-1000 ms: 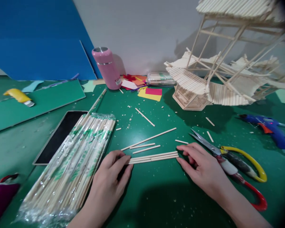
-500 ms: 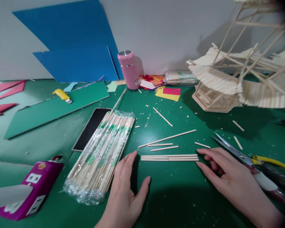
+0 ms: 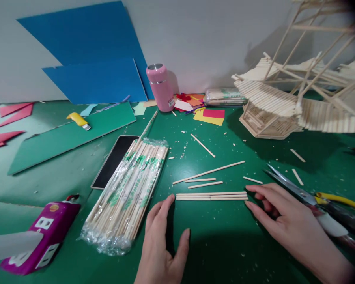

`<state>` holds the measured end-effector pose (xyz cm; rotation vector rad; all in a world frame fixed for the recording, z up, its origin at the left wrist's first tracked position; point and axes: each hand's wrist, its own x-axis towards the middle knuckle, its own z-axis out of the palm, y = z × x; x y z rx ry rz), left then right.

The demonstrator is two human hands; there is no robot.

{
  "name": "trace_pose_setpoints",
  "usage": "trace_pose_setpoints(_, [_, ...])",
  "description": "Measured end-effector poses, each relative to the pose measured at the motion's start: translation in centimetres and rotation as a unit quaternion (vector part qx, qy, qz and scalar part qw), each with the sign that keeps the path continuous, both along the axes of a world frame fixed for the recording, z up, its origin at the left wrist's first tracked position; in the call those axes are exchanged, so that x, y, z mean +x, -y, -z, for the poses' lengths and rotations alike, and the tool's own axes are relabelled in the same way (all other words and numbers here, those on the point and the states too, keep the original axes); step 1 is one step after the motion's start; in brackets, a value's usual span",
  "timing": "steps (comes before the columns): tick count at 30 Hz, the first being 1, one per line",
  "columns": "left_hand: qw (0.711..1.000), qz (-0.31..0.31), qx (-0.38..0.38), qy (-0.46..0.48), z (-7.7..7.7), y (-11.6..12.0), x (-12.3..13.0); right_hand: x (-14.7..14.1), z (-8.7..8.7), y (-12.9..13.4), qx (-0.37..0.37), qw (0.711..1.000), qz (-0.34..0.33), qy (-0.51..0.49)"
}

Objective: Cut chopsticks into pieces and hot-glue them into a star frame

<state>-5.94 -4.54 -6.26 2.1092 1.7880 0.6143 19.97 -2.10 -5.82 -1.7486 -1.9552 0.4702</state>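
Left hand (image 3: pixel 162 240) released stick row (image 3: pixel 211 196); spread beside its left end. Right hand (image 3: pixel 286 217): grip parted at its right end, contact unclear. 1 end freed; row judged stable.

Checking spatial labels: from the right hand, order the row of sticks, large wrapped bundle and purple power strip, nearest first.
From the right hand:
1. Row of sticks, just left.
2. Large wrapped bundle, farther left.
3. Purple power strip, far left.
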Motion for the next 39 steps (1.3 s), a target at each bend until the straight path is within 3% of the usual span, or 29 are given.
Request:
trace_pose_setpoints(15, [1.000, 0.013, -0.021, -0.009, -0.07, 0.23, 0.04, -0.11, -0.08, 0.02, -0.012, 1.000, 0.006, -0.005])
trace_pose_setpoints(36, [1.000, -0.005, -0.003, 0.009, 0.00, -0.10, 0.22, -0.13, -0.34, -0.10, -0.034, 0.999, -0.003, -0.022])
trace_pose_setpoints(39, [0.999, 0.010, 0.030, 0.013, -0.39, -0.21, 0.44, -0.12, -0.45, -0.20, -0.044, 0.999, -0.007, -0.029])
